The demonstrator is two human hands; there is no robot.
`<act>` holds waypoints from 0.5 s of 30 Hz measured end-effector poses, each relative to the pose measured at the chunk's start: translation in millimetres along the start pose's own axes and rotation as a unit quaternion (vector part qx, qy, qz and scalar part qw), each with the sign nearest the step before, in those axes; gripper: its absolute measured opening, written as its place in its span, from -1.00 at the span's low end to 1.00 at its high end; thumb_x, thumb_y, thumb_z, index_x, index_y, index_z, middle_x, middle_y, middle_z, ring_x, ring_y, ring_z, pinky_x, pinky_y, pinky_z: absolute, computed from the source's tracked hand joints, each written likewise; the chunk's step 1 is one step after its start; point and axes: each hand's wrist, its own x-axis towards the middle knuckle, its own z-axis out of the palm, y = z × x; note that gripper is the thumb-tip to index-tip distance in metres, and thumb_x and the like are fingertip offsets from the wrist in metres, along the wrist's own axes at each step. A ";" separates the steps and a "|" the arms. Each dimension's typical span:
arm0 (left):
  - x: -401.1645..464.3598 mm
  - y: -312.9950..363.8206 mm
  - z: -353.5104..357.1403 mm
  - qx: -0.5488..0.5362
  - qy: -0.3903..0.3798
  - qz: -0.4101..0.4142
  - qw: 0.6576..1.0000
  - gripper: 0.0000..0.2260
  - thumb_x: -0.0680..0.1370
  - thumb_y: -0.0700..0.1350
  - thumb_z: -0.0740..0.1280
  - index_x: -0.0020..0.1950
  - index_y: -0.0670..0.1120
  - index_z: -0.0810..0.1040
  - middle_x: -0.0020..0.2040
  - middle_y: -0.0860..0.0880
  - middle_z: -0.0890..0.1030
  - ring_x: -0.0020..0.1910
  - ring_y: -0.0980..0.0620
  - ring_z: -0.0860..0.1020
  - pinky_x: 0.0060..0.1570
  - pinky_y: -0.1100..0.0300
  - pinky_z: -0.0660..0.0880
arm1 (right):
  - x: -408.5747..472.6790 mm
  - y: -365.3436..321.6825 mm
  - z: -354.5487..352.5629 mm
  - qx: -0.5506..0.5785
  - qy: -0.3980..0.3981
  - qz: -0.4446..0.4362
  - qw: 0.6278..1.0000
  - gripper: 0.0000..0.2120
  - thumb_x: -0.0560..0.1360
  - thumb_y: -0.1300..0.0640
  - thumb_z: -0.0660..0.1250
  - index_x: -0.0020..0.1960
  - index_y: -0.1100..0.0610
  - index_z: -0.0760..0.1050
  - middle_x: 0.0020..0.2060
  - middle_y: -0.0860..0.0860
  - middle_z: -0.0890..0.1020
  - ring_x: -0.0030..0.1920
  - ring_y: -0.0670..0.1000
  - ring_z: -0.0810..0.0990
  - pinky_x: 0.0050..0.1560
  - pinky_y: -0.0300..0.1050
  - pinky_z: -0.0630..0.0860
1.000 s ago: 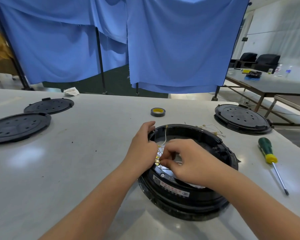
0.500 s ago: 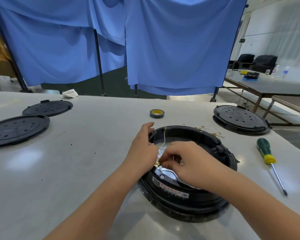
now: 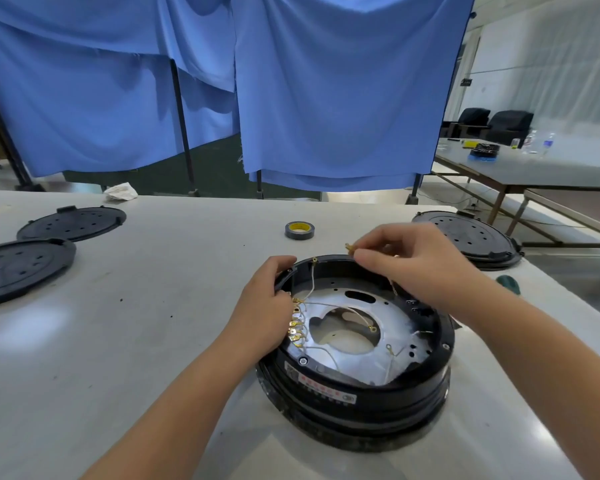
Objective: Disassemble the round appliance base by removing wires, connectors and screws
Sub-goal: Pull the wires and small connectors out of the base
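Thumb and forefinger of the right hand (image 3: 420, 263) pinch a small brass connector (image 3: 350, 248), held up above the far rim of the round appliance base (image 3: 357, 393) — the other fingers curl loosely behind. The left hand (image 3: 269, 306) grips the base's left rim, thumb hooked over the edge, fingers tucked inside by a row of brass terminals (image 3: 296, 323). Thin white wires (image 3: 329, 351) loop across the silver plate (image 3: 392, 327) inside. The base sits on the pale table (image 3: 136, 334), near its front edge. Outward — a tape roll (image 3: 299, 230) beyond, black round covers (image 3: 25, 265) left, another black cover (image 3: 466, 237) right, a green screwdriver handle (image 3: 508, 282) peeking past the right wrist.
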 end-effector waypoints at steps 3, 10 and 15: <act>3.3 -0.6 -3.7 -0.016 -0.003 0.000 1.000 -0.49 0.46 -0.44 0.12 0.30 0.00 0.45 0.18 0.12 0.52 0.13 0.22 0.47 0.05 0.38 0.35 | 15.5 11.2 -21.0 0.101 0.023 0.083 0.991 -0.97 0.44 0.12 0.45 -0.17 0.04 0.67 -0.30 -0.02 0.68 -0.32 -0.07 0.62 -0.18 -0.21 0.62; 6.4 -3.2 -8.1 -0.040 -0.007 0.001 0.999 -0.49 0.47 -0.45 0.14 0.23 0.07 0.47 0.12 0.23 0.53 0.13 0.37 0.45 0.09 0.34 0.40 | 54.1 66.5 -58.5 0.356 0.123 0.237 0.896 -0.92 0.49 0.25 0.38 -0.03 0.24 0.56 -0.28 0.06 0.65 -0.31 -0.01 0.64 -0.35 -0.19 0.62; 5.3 -3.8 -7.9 -0.033 -0.006 0.001 0.999 -0.50 0.49 -0.43 0.15 0.21 0.11 0.48 0.10 0.27 0.53 0.13 0.34 0.47 0.07 0.33 0.42 | 74.8 107.2 -60.9 0.060 0.162 0.219 0.960 -0.90 0.46 0.23 0.42 -0.02 0.19 0.60 -0.22 0.07 0.62 -0.28 -0.02 0.56 -0.41 -0.31 0.50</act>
